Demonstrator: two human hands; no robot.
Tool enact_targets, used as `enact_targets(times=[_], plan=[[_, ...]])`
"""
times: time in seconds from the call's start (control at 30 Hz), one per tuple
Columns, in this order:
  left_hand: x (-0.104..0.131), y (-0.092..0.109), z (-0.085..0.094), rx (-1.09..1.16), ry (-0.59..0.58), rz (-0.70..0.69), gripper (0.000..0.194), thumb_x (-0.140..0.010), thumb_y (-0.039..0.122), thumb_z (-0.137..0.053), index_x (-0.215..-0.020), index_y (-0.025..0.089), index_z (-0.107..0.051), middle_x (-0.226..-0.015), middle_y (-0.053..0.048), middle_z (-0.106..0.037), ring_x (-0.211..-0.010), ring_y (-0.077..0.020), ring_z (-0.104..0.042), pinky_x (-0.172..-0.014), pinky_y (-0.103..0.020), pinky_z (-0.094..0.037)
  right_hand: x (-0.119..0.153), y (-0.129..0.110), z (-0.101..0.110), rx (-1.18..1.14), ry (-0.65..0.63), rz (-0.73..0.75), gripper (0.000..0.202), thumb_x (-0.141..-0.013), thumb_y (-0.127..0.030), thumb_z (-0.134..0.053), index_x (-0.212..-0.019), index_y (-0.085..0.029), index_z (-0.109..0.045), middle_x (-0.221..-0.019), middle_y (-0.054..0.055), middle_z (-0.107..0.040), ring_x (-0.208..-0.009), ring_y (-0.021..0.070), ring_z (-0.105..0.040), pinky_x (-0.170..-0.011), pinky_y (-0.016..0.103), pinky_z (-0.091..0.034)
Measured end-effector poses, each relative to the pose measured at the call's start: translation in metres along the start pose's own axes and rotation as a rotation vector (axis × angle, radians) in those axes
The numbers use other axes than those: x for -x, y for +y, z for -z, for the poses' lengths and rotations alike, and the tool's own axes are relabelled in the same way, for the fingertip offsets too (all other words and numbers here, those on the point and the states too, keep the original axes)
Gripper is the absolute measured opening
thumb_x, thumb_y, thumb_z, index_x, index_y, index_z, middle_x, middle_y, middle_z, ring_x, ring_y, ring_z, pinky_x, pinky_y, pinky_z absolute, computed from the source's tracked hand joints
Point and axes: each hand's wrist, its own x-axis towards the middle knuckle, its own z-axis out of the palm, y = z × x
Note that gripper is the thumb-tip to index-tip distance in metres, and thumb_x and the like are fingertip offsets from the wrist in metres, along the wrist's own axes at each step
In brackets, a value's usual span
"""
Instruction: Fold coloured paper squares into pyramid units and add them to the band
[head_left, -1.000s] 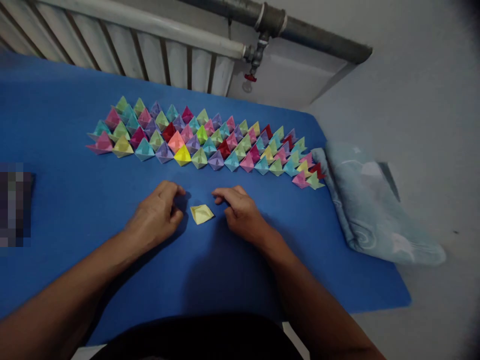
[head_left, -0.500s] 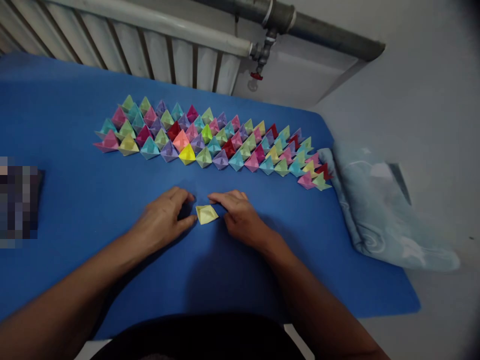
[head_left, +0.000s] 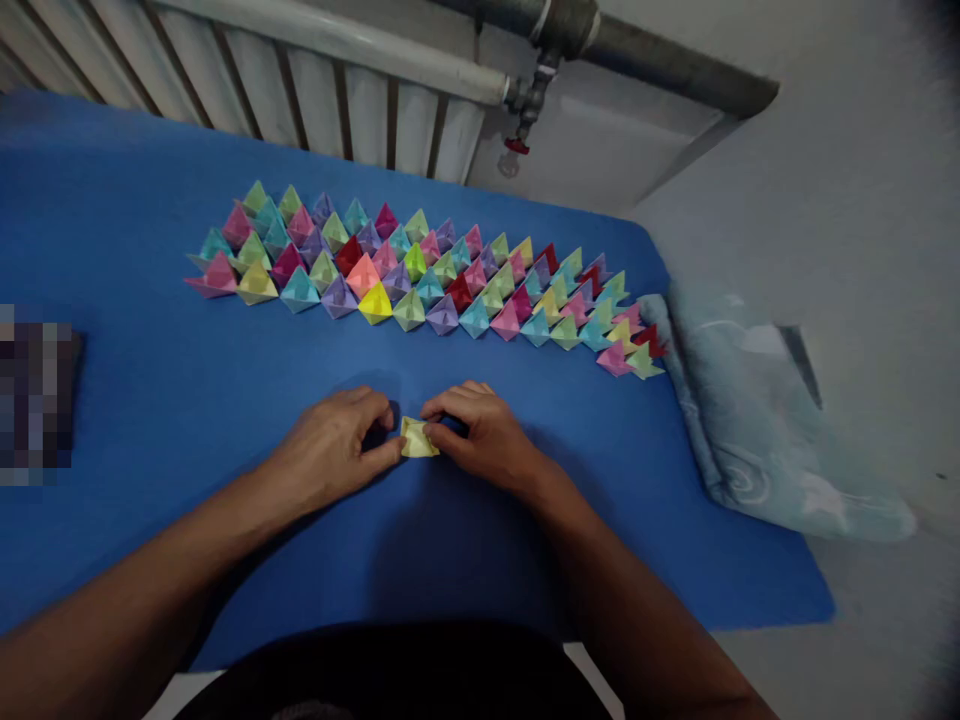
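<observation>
A small piece of folded yellow paper (head_left: 418, 441) lies on the blue table, between my two hands. My left hand (head_left: 341, 435) is at its left side, thumb tip touching the left edge and the fingers curled around behind. From the right, my right hand (head_left: 487, 432) pinches the opposite edge, its thumb over the paper's corner and its index finger just behind. Beyond them stand several rows of folded paper boats (head_left: 409, 312) in many colours, packed close together. The undersides of my fingertips are hidden.
A folded light-blue blanket (head_left: 750, 420) lies at the right by the wall. On the left edge is a blurred-out object (head_left: 37, 400). A white radiator (head_left: 315, 100) and a pipe with a red-handled valve (head_left: 517, 146) are behind the blue table (head_left: 225, 420).
Both hands have closed in on the yellow paper; my right thumb now lies on its right edge and my left thumb touches its left edge. The paper has shifted slightly. The boats stay put.
</observation>
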Motion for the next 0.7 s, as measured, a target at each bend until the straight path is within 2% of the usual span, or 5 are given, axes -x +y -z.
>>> enact_targets(times=[0.17, 0.3, 0.47, 0.7], plan=[[0.0, 0.0, -0.011, -0.046, 0.095, -0.037, 0.017, -0.088, 0.033, -0.054, -0.078, 0.02, -0.059, -0.074, -0.001, -0.059, -0.068, -0.016, -0.054, -0.064, -0.029, -0.039, -0.001, -0.005, 0.0, 0.045, -0.042, -0.029, 0.009, -0.084, -0.014, -0.066, -0.077, -0.019, -0.067, -0.073, -0.003, -0.067, -0.072, 0.0127, -0.053, -0.077, 0.029, -0.033], [-0.002, 0.001, -0.013, -0.099, 0.083, -0.067, 0.018, -0.09, 0.032, -0.055, -0.081, 0.018, -0.061, -0.077, -0.002, -0.061, -0.072, -0.0177, -0.056, -0.068, -0.031, -0.041, -0.001, -0.01, -0.001, 0.118, -0.051, -0.07, 0.001, -0.084, -0.02, -0.068, -0.085, -0.019, -0.068, -0.081, 0.0, -0.067, -0.079, 0.0145, -0.056, -0.079, 0.029, -0.035], [-0.005, 0.003, -0.018, -0.237, 0.101, -0.091, 0.021, -0.093, 0.031, -0.052, -0.08, 0.017, -0.062, -0.078, -0.004, -0.06, -0.073, -0.0197, -0.056, -0.069, -0.032, -0.041, -0.002, -0.015, -0.009, 0.29, -0.068, -0.07, 0.013, -0.093, -0.025, -0.058, -0.087, -0.018, -0.068, -0.086, 0.004, -0.066, -0.084, 0.0164, -0.057, -0.08, 0.03, -0.036], [-0.007, 0.003, -0.021, -0.297, 0.127, -0.107, 0.019, -0.092, 0.026, -0.054, -0.077, 0.017, -0.062, -0.075, -0.004, -0.059, -0.071, -0.0191, -0.054, -0.067, -0.031, -0.039, -0.006, -0.019, -0.019, 0.411, -0.062, -0.139, 0.017, -0.095, -0.025, -0.055, -0.085, -0.019, -0.067, -0.084, 0.003, -0.065, -0.079, 0.0157, -0.056, -0.075, 0.029, -0.035]])
